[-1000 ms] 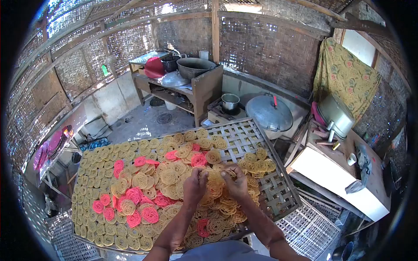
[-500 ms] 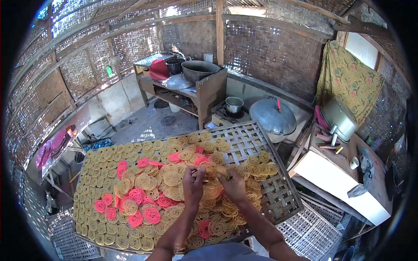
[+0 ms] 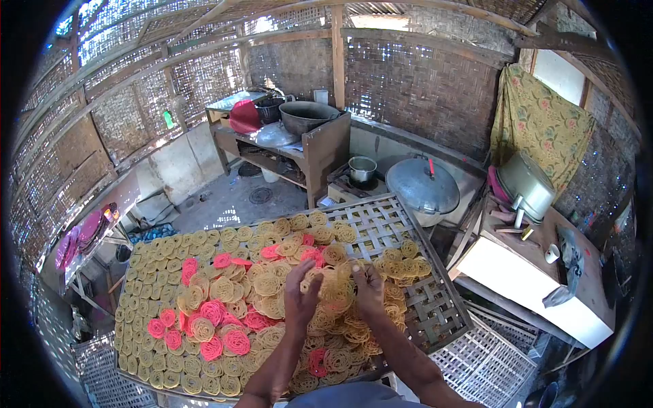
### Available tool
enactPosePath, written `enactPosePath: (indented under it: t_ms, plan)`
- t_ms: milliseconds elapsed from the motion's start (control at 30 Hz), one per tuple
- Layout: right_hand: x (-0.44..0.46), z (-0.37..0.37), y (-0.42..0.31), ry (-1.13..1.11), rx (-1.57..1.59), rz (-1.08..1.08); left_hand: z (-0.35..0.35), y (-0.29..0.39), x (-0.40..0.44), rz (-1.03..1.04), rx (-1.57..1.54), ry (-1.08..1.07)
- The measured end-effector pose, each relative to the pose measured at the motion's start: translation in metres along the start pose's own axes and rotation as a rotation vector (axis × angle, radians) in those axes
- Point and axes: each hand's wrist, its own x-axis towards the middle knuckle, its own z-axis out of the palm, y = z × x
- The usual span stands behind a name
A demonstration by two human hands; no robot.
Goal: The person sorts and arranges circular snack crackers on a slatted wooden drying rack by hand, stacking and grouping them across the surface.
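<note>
A woven bamboo tray (image 3: 435,306) carries many round, lacy yellow discs (image 3: 221,284), with pink discs (image 3: 236,342) among them. Over the heap, right of the tray's middle, my right hand (image 3: 369,289) pinches a yellow disc (image 3: 335,289) by its right side. Just left of that disc is my left hand (image 3: 301,296), its fingers spread and holding nothing. Loose yellow discs lie overlapped beneath both hands, while flatter rows cover the tray's left side.
Beyond the tray stand a wooden shelf (image 3: 326,153) with a large dark pan (image 3: 306,117), a small pot (image 3: 362,168) and a big lidded pan (image 3: 423,185). A white-fronted cabinet (image 3: 503,272) at right holds a metal pot (image 3: 525,183).
My left hand has let go of the yellow disc and opened, moving slightly left. My right hand still holds the disc. The view has shifted slightly.
</note>
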Motion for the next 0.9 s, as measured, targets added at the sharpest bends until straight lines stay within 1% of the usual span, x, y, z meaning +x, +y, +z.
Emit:
enactPosePath:
  t_ms: [100,133,200,233,300,333,433,500,567,600,700,800,833,900]
  plan:
    - [-0.005,0.004,-0.011,0.024,0.09,-0.053,-0.013,0.035,-0.005,-0.316,-0.208,-0.385]
    - [-0.01,0.004,-0.013,0.024,0.081,-0.006,-0.001,0.022,-0.016,-0.526,-0.397,-0.418]
    - [-0.012,0.006,-0.019,0.02,0.066,0.071,-0.005,0.028,-0.017,-0.565,-0.356,-0.48]
    - [-0.009,0.006,-0.022,0.002,0.052,0.048,-0.006,0.032,-0.015,-0.582,-0.337,-0.515]
    - [-0.011,0.003,-0.024,-0.029,0.02,0.018,0.0,0.026,-0.024,-0.611,-0.426,-0.506]
    - [-0.011,0.001,-0.018,-0.002,-0.001,0.028,0.001,0.024,-0.028,-0.627,-0.469,-0.499]
    - [-0.009,0.0,-0.007,0.063,-0.054,0.04,0.003,0.027,-0.027,-0.53,-0.436,-0.455]
    - [-0.011,0.001,-0.01,0.086,-0.085,0.039,0.001,0.027,-0.024,-0.544,-0.442,-0.475]
    - [-0.009,0.001,0.003,0.132,-0.081,0.012,0.0,0.028,-0.023,-0.557,-0.442,-0.481]
    - [-0.01,0.005,0.0,0.156,-0.078,-0.002,0.0,0.028,-0.023,-0.562,-0.439,-0.479]
    - [-0.016,0.012,-0.023,0.136,-0.115,0.007,-0.004,0.033,-0.019,-0.569,-0.43,-0.481]
    - [-0.023,0.024,-0.046,0.163,0.018,0.095,-0.005,0.031,-0.017,-0.563,-0.427,-0.48]
    - [-0.021,0.023,-0.043,0.148,-0.04,0.041,-0.005,0.029,-0.018,-0.56,-0.425,-0.48]
    - [-0.015,0.018,-0.034,0.12,-0.158,-0.066,0.002,0.026,-0.022,-0.604,-0.642,-0.411]
